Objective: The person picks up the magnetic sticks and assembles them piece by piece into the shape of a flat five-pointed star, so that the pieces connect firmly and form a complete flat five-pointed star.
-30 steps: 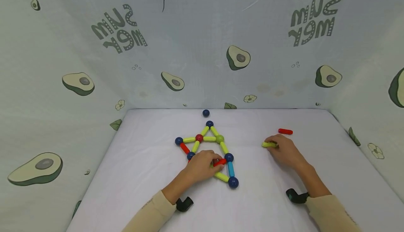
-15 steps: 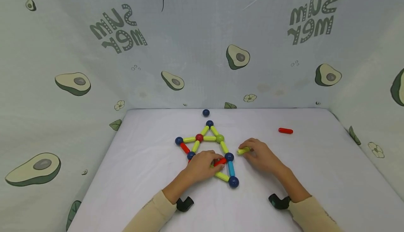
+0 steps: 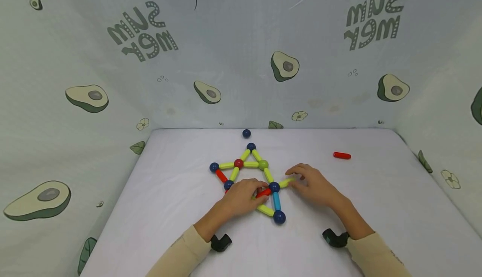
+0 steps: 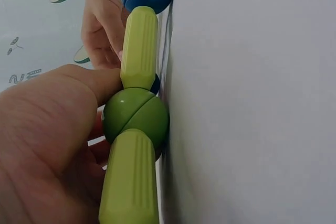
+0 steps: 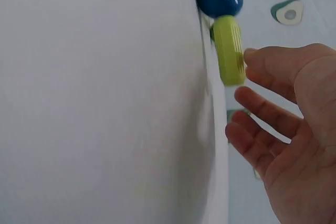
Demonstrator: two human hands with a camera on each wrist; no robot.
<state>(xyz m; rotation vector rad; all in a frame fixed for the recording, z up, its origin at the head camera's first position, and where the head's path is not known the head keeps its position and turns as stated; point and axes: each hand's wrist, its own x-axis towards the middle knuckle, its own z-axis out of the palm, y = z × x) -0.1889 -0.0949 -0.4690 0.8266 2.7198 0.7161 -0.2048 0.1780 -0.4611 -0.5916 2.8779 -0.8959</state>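
Note:
In the head view, colored rods and balls form a flat joined frame on the table. My left hand [image 3: 242, 197] lies over its lower left part, with finger and thumb about a red rod [image 3: 264, 193] that meets a dark blue ball [image 3: 274, 187]. A yellow-green rod [image 3: 286, 183] sticks out from that ball's right side. Beside it is my right hand [image 3: 312, 185], its fingers spread; in the right wrist view the thumb is at the edge of the rod [image 5: 230, 51]. In the left wrist view a green ball [image 4: 136, 116] sits before my left hand, which covers part of the frame.
A loose dark blue ball [image 3: 246, 133] lies beyond the frame's top. A loose red rod [image 3: 342, 155] lies at the back right. A blue rod [image 3: 277, 201] leads to another dark blue ball [image 3: 279, 217]. Printed cloth [image 3: 241, 51] stands behind the white table surface [image 3: 180, 176].
My right hand has carried the yellow-green rod leftward from the right side to the dark blue ball; the rod now joins it and the fingers have loosened. My left hand has stayed in place.

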